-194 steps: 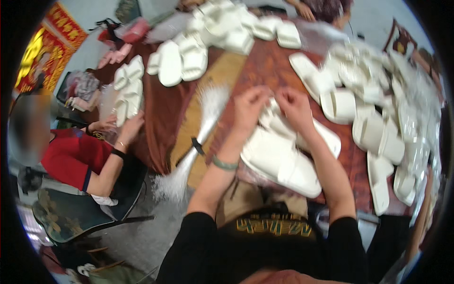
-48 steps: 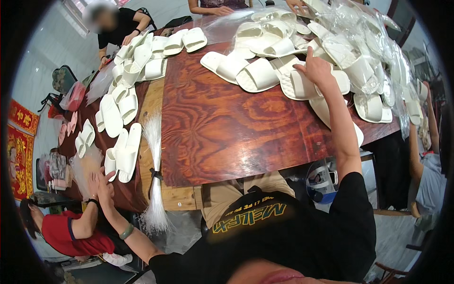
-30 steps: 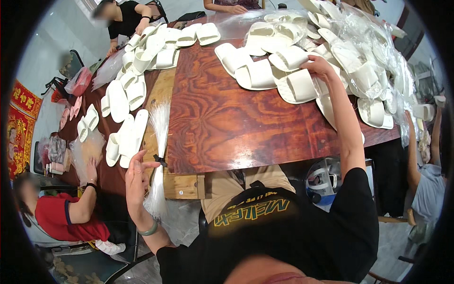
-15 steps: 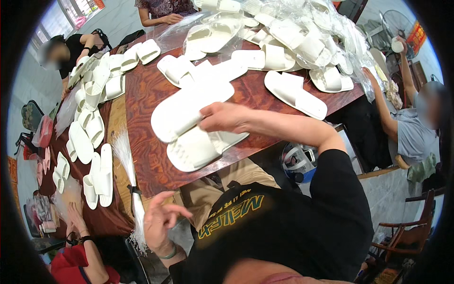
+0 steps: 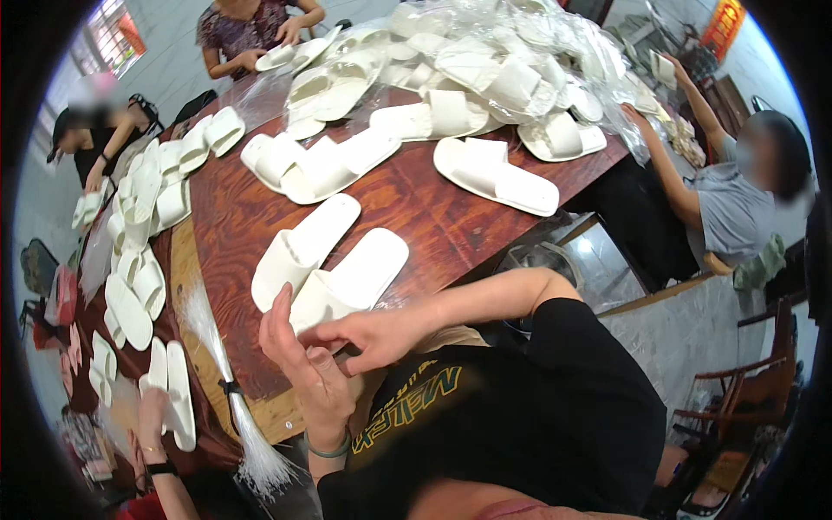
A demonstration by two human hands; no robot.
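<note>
Left hand (image 5: pixel 305 360) is raised at the near desk edge, palm side-on, fingers (image 5: pixel 279 314) mostly straight and loosely spread, gripping nothing I can see. Right hand (image 5: pixel 373 334) comes across from the right and meets it, fingers curled, tips touching the left palm area; can't tell whether something thin is pinched between them. Green band (image 5: pixel 329 451) on the left wrist.

Just behind both hands: a pair of white slippers (image 5: pixel 329 264) lying flat on the dark red wooden desk (image 5: pixel 425 208), side by side, touching, near ends right at the hands. Right hand's knuckles sit just beside the nearer slipper's end.

Left of the hands: a bundle of white fibres (image 5: pixel 227 390) tied with a dark band, hanging over the desk edge.

Further out: another slipper pair (image 5: pixel 494 173) mid-desk to the right, more loose pairs (image 5: pixel 316 165) behind, a row of stacked slippers (image 5: pixel 143 234) along the left side.

Far end: heap of slippers in clear plastic bags (image 5: pixel 511 61). Other people sit around the desk.
</note>
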